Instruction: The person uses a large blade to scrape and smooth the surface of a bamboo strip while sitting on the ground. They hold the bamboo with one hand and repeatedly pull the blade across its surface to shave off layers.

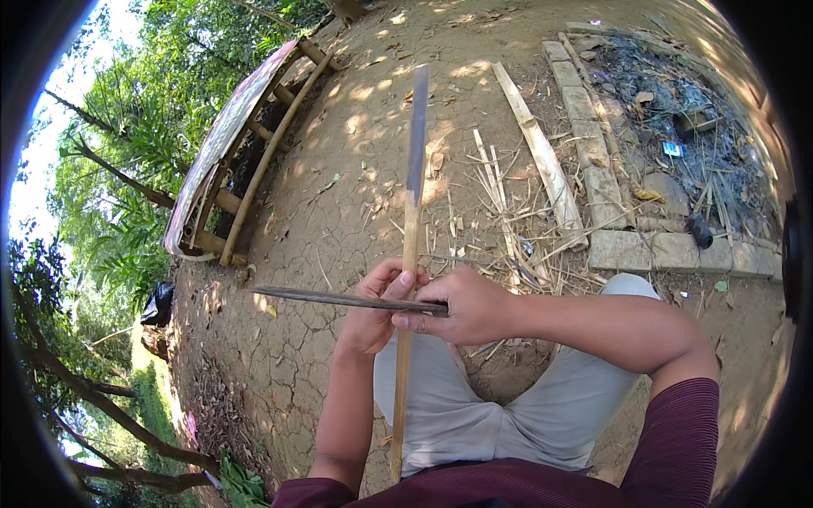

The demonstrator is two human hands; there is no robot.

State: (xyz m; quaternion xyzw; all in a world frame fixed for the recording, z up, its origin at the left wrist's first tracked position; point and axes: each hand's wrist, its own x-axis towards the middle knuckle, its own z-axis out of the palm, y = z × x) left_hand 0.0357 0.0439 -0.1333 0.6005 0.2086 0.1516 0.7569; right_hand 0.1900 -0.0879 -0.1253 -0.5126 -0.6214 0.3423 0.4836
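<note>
A long bamboo strip (412, 222), pale brown with a dark far end, runs upright through the middle of the view, from the ground area down to my lap. My left hand (370, 315) is closed around it near its middle, thumb pressed on its face. My right hand (474, 306) grips one end of a narrow dark blade (339, 298), seen nearly edge-on and pointing left. That blade lies across the strip, just at the left fingers. Whether its edge cuts into the strip I cannot tell.
Split bamboo pieces and shavings (508, 212) litter the ground ahead, beside a wide pale plank (542, 157). At right, a brick border (593, 169) surrounds ash and rubbish. A low bamboo platform (279, 140) stands at left, near trees and a black bag (157, 305).
</note>
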